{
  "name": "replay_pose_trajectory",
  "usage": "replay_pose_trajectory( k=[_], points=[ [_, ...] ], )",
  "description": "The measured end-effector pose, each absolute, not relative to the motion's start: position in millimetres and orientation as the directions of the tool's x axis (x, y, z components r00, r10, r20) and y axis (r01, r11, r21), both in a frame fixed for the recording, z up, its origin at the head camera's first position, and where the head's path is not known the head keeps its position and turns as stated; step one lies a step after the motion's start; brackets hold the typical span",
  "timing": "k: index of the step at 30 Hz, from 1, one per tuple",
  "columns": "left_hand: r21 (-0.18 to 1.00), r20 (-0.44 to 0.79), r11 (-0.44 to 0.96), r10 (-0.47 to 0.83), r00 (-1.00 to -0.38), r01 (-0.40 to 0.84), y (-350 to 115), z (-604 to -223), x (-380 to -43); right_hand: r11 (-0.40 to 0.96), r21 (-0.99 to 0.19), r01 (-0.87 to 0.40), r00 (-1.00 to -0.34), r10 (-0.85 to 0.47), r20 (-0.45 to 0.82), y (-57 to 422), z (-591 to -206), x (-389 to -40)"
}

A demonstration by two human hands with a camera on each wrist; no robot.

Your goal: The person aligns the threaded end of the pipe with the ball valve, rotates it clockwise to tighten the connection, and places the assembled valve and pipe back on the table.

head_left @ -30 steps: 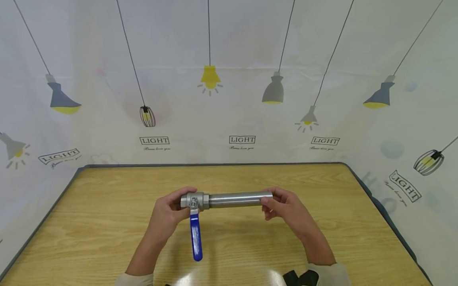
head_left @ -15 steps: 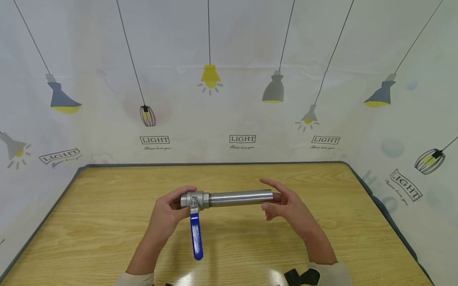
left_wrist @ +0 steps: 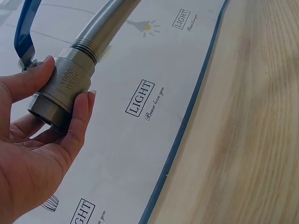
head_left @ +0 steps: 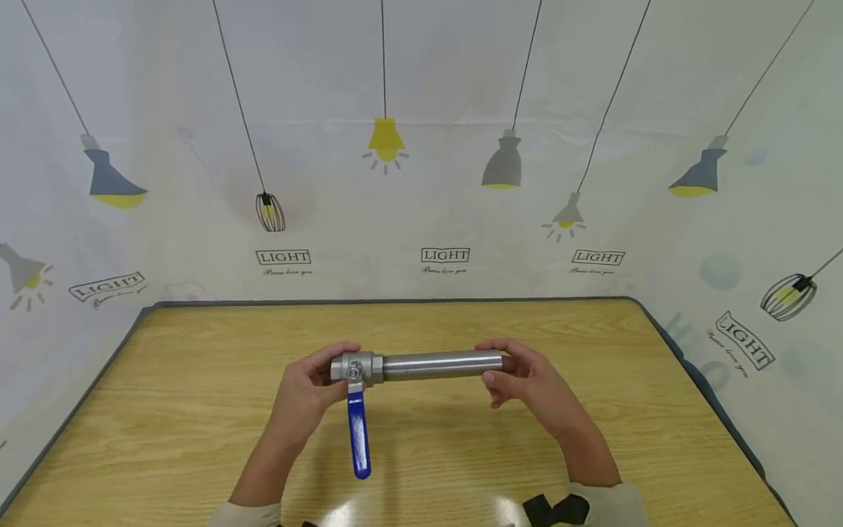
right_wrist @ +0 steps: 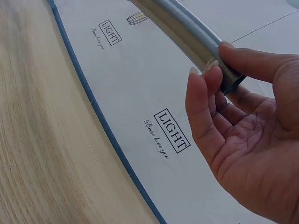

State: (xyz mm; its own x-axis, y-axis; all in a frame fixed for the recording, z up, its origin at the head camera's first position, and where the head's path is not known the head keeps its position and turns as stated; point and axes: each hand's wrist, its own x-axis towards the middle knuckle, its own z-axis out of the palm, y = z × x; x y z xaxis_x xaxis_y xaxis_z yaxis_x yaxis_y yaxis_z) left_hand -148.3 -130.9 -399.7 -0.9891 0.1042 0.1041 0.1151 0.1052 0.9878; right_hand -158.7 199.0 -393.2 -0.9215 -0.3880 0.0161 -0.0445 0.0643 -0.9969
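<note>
Left hand [head_left: 303, 399] grips the valve [head_left: 366, 368], thumb on one side of its body and fingers curled round the other, while the right hand [head_left: 532, 388] pinches the far end of the pipe [head_left: 441, 364] between thumb and fingertips. Valve and pipe form one piece, joined at a thread [left_wrist: 87, 49] that shows partly in the left wrist view.

It looks like solid metal, so probably hefty for its size, stiff and hard to damage. Most of the weight should sit at the valve end, which makes the left hand's fuller hold the better one for bearing it. The pipe is smooth and round and could slip or roll under fingertips alone; wrapping more of the palm about it would likely be surer. The valve's angular body and collar ought to give good purchase for twisting. The blue handle [head_left: 359, 435] seems a poor place to lift by, since it may swing on its pivot.

The piece spans the gap between the hands, nearly level, apparently held above the table [head_left: 165, 410]. The handle hangs toward the person, nearer the left hand, its root just beside that thumb; the hands themselves are well apart
</note>
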Motion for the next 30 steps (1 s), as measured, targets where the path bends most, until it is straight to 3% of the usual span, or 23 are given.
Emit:
replay_pose_trajectory(
  k=[30],
  points=[
    [0.987, 0.1, 0.118, 0.106, -0.989, 0.112, -130.8, -397.5, -148.2, 0.037, -0.997, -0.061, -0.915, -0.401, 0.041, 198.9, -393.6, -158.8]
  ],
)
